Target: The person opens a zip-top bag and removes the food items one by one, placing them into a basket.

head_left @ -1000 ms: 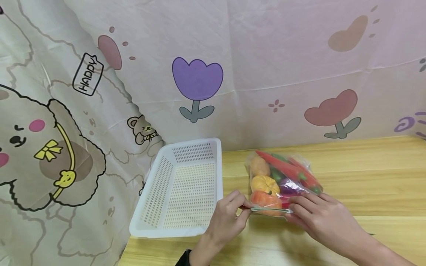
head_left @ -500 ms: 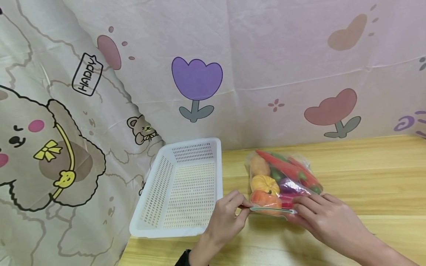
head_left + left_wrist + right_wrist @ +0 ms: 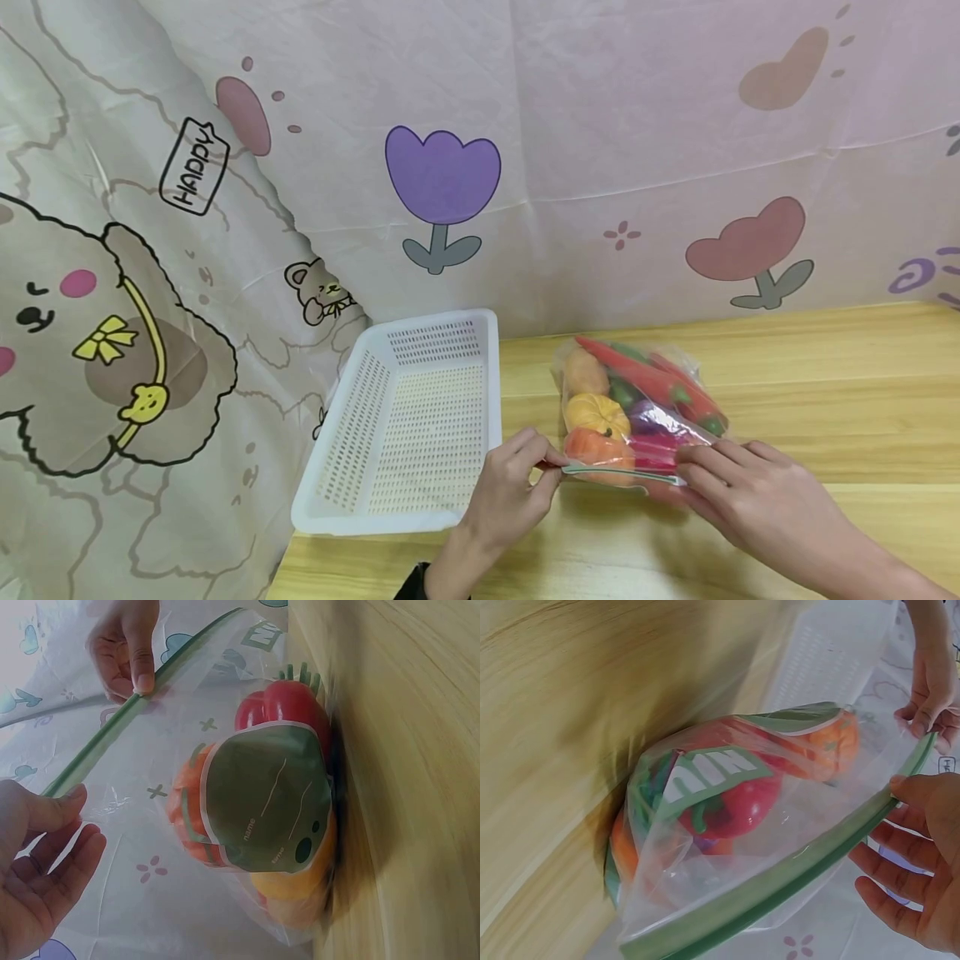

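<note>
A clear zip-lock bag (image 3: 663,417) of toy-like vegetables stands on the wooden table. Through its plastic show a yellow pumpkin (image 3: 596,414), an orange pumpkin (image 3: 600,450), long red peppers (image 3: 637,371), a brown oval piece (image 3: 587,375) and something purple. My left hand (image 3: 512,479) pinches the left end of the bag's green zip strip (image 3: 97,746). Farther right along the strip, my right hand (image 3: 757,492) pinches it between thumb and forefinger, its other fingers loosely bent in the right wrist view. A green label (image 3: 262,799) covers part of the contents in the left wrist view.
A white perforated plastic basket (image 3: 427,433) stands left of the bag, close to my left hand. Behind the table (image 3: 840,375) hangs a printed cloth (image 3: 585,125) with flowers, and another with a bear covers the left side.
My right hand has slid a short way right along the zip strip, and more of the strip now shows between the hands. The left hand and the basket stay put.
</note>
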`<control>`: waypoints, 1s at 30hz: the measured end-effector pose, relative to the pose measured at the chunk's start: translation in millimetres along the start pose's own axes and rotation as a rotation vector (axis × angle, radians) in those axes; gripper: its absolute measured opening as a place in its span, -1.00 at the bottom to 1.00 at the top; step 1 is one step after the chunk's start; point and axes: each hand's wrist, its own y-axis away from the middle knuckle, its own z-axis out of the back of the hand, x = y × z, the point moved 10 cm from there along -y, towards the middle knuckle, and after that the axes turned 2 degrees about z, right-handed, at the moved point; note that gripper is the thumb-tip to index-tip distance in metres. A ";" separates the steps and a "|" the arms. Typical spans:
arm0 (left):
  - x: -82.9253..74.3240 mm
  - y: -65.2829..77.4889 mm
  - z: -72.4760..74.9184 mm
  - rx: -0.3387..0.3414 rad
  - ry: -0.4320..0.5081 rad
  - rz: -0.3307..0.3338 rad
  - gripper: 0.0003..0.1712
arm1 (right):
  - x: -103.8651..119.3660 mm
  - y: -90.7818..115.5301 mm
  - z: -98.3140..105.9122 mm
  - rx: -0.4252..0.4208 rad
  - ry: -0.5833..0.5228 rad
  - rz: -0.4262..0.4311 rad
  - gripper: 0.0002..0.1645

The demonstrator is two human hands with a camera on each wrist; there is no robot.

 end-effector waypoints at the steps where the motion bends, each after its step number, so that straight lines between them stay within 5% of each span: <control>1: 0.0 0.0 0.2 -0.002 -0.002 -0.001 -0.79 | -0.7 0.9 0.1 0.000 0.002 -0.002 -0.36; 30: 3.7 2.1 3.8 -0.008 -0.011 -0.013 -0.80 | -12.3 19.2 10.2 -0.019 0.026 -0.005 -0.37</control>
